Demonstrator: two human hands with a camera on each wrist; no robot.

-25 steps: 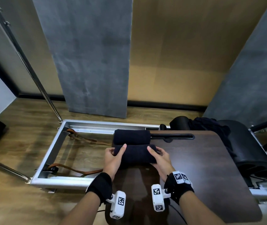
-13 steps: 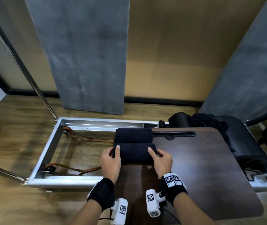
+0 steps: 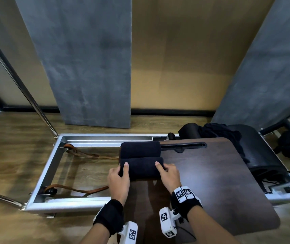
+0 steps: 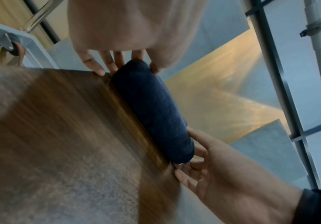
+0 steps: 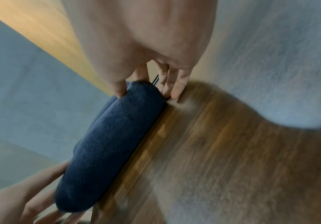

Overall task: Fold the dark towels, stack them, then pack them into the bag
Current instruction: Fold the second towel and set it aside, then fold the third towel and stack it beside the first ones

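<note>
Both hands are sliding down the near towel roll, left hand at nine o'clock, right hand at three, cupping its ends, equally near.

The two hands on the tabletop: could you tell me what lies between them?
The nearer rolled dark towel lies between the left hand and right hand, each gripping one end; the head view shows it.

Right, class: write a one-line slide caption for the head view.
Left hand and right hand grip the nearer rolled dark towel beside a second roll on the table.
</note>
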